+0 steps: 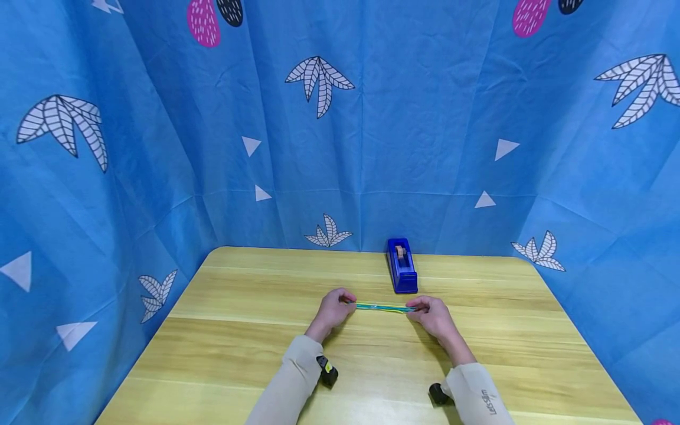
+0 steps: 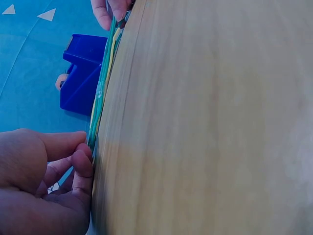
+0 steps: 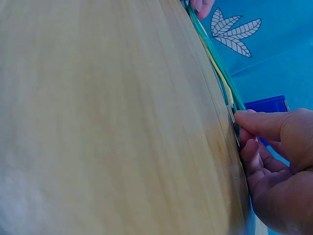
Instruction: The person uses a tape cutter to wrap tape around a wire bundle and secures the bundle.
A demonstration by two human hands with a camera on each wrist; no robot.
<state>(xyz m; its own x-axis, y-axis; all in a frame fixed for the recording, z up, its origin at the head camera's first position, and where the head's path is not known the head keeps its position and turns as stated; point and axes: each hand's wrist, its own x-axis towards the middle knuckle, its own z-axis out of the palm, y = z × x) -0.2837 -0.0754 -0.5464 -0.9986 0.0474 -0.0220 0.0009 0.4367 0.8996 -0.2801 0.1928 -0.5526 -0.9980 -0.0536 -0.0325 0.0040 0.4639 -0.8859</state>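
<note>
A thin bundle of green and yellow strands (image 1: pixel 379 307) stretches between the two hands, just over the tabletop. It looks like cords or straws; which, I cannot tell. My left hand (image 1: pixel 336 306) pinches its left end between thumb and fingers. At the right end, my right hand (image 1: pixel 431 316) pinches it the same way. In the left wrist view, a shiny clear band, perhaps tape, shows around the middle of the bundle (image 2: pixel 100 90). The fingertips cover both ends. Behind the bundle stands a blue tape dispenser (image 1: pixel 405 277) with a roll of tape (image 1: pixel 400 252) in it.
The wooden table (image 1: pixel 239 330) spreads out under both hands. Blue patterned curtains (image 1: pixel 414 147) hang behind it and along both sides. A small black device (image 1: pixel 327 372) sits at the left cuff, and another black device (image 1: pixel 438 394) at the right cuff.
</note>
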